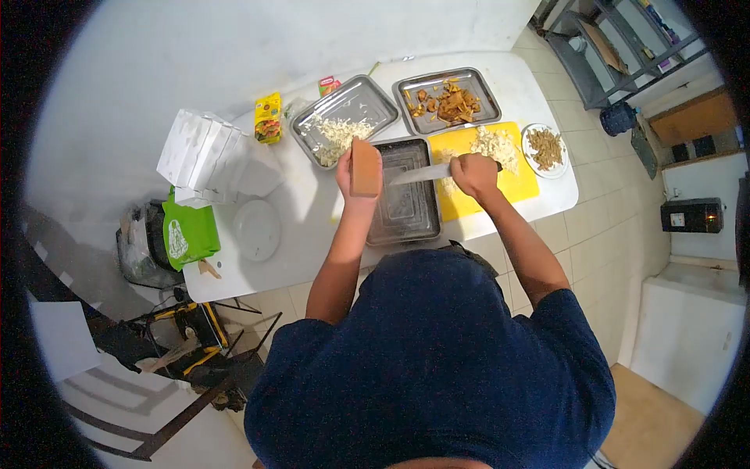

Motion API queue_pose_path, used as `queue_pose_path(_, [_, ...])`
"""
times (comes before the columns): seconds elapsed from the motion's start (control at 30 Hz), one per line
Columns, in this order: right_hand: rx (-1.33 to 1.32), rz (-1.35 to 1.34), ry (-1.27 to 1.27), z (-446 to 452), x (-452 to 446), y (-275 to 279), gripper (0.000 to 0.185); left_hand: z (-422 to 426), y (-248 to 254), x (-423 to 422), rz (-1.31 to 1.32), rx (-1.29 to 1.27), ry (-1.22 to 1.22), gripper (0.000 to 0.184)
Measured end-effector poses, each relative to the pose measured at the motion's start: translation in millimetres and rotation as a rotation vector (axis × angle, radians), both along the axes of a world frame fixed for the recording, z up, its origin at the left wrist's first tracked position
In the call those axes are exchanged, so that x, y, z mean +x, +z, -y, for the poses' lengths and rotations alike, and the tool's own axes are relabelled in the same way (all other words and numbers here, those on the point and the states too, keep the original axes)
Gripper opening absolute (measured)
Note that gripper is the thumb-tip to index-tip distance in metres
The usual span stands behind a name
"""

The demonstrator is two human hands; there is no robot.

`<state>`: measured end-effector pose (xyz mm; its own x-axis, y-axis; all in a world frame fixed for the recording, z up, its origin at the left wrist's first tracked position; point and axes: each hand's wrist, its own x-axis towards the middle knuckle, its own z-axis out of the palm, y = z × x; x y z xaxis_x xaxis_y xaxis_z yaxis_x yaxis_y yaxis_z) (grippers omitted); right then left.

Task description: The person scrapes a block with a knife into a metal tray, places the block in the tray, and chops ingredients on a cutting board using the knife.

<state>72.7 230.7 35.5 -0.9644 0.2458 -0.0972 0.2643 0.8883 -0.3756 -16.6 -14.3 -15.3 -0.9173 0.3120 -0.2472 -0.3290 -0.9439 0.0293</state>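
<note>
Holding the brown rectangular block [365, 170] upright in the left hand [344, 180], the person has it raised above the left edge of the middle metal tray [410, 213], with fingers wrapped around its sides. The block looks like a sharpening stone, though its surface is too coarse in this view to be certain. The right hand [474, 175] is closed around the dark handle of a large kitchen knife [426, 173], whose blade reaches leftward across the same tray, its tip just beside the block. Whether steel and block touch cannot be told from above.

Judging by this pairing, the step in hand is honing the blade, either at the start of a stroke or between two. The next move would call for a steady left grip, fingers kept behind the block's face, and the edge laid flat at a shallow, even angle.

Right of the middle tray lies a yellow cutting board [519, 186] bearing chopped white pieces [495, 146], partly beneath the right hand. Beyond, a metal tray on the left [375, 102] holds white shreds [340, 137], while another on the right [406, 83] holds orange-brown chunks [455, 103]. A white plate [526, 155] of light brown pieces [545, 149] sits near the right end of the bench [308, 250]. Farther left stand a yellow packet [268, 119] and stacked white boxes [198, 155], with a green bag [190, 232] at the corner.
</note>
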Motion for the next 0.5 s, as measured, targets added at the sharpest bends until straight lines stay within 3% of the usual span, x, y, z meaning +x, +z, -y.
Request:
queue_pose_path(0.2, [-0.091,-0.124,0.062,52.0,-22.4,0.4,0.051,-15.8,-6.7,1.6,-0.314,-0.040,-0.138,0.031])
queue_pose_path(0.4, [0.105,0.001,0.112,7.4,-8.9,-5.6,0.053,5.2,11.1,-4.4,0.140,-0.092,0.032,0.029])
queue_pose_path(0.5, [-0.031,-0.042,-0.003,10.0,-18.4,-3.2,0.054,10.6,-0.8,-7.9,-0.166,-0.089,-0.022,0.027])
